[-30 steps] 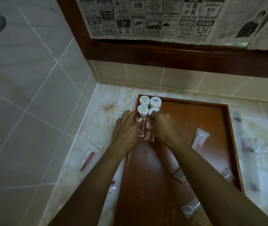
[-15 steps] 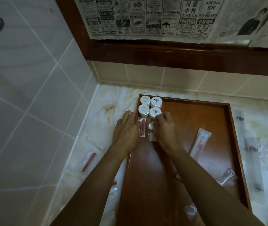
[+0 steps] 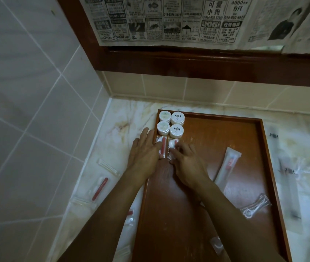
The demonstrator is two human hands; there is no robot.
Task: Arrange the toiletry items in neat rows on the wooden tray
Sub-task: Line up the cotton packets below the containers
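Since a second ago the right hand point(image 3: 187, 163) has slid back from the jars point(image 3: 171, 124), fingers now curled, pressing a white packet point(image 3: 172, 150). Left hand point(image 3: 143, 154) lies flat, fingers straight, against the red packet point(image 3: 163, 148) at the tray point(image 3: 263, 148) edge. Both packets sit just below the four jars in the tray's far left corner.

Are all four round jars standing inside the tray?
Yes. The four white round jars stand in a two-by-two block in the far left corner of the wooden tray, inside its rim.
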